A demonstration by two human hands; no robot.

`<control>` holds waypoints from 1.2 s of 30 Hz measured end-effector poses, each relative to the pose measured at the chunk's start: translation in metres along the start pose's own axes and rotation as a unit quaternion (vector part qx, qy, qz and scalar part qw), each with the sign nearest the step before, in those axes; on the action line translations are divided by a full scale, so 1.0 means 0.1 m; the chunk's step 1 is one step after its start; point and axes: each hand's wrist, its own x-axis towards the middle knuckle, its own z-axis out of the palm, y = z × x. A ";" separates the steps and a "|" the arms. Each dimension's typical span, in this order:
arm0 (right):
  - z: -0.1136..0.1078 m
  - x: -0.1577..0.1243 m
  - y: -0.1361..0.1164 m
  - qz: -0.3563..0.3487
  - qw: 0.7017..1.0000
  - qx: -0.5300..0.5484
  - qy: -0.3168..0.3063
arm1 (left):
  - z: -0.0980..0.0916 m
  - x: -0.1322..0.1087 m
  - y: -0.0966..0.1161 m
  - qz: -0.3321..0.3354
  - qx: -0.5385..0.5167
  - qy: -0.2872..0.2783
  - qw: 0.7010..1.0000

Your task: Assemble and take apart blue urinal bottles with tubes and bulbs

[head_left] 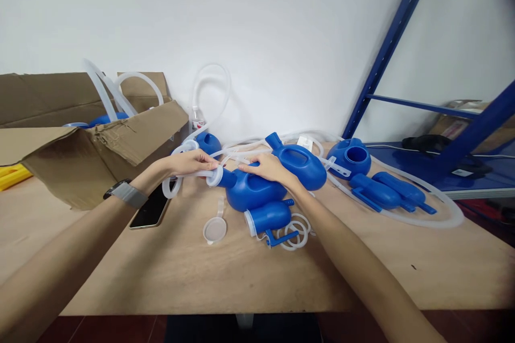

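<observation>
My left hand (195,162) is closed on a clear plastic tube (189,174) close to its white cap (215,176). That cap sits at the neck of a blue urinal bottle (249,193) lying on the table. My right hand (267,167) grips the same bottle from above, at its handle; part of its fingers is hidden. Just in front lies a smaller blue bottle (271,217) with a white rim, beside a thin coiled tube (295,233). A loose round translucent lid (214,229) rests on the wood. Behind my right hand is another blue urinal bottle (300,165).
A cardboard box (140,134) with tubes and blue parts stands left, a phone (151,209) near it. More blue bottles (376,191) and a long tube (434,220) lie right. At the back are a small clear bottle (197,119) and a blue shelf frame (382,64).
</observation>
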 end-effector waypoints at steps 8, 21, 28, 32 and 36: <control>0.01 0.02 -0.05 -0.015 0.999 -0.021 0.024 | -0.17 0.21 -0.06 0.013 -0.041 -0.063 0.997; -0.02 -0.02 -0.02 0.005 1.000 -0.023 0.015 | -0.17 0.24 -0.17 -0.039 -0.125 -0.089 0.987; -0.04 -0.05 -0.06 0.012 1.000 -0.010 0.012 | -0.09 0.16 -0.27 -0.049 -0.210 -0.087 0.973; -0.02 -0.03 -0.04 0.002 1.000 -0.016 0.019 | -0.01 0.15 -0.32 -0.033 -0.219 -0.060 0.973; 0.01 0.00 -0.02 -0.005 1.000 -0.013 0.015 | 0.04 0.18 -0.39 -0.027 -0.210 -0.046 0.976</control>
